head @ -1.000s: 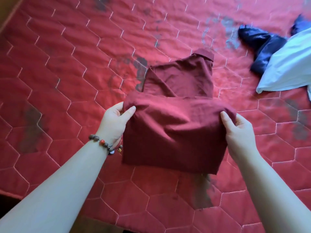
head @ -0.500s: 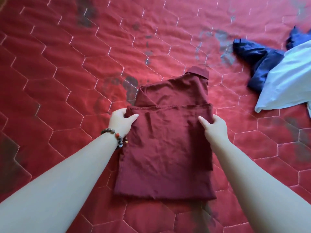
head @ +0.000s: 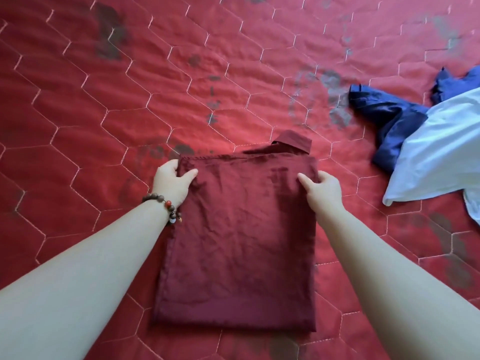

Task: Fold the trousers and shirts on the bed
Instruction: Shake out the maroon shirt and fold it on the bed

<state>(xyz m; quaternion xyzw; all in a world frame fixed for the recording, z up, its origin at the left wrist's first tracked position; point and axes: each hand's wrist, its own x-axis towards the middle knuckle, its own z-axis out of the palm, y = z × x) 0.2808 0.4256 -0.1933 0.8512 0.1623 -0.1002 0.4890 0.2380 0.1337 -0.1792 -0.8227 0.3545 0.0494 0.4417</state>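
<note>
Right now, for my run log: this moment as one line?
maroon shirt: folded, flat on red quilt | left hand, right hand: gripping far corners | blue garment, white garment: unfolded

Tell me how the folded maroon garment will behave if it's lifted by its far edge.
The maroon garment would likely flop and unfold, since its creased cloth looks thin and limp. It probably weighs little. On the quilted bedspread it would more likely bunch than slide when pushed.
</note>
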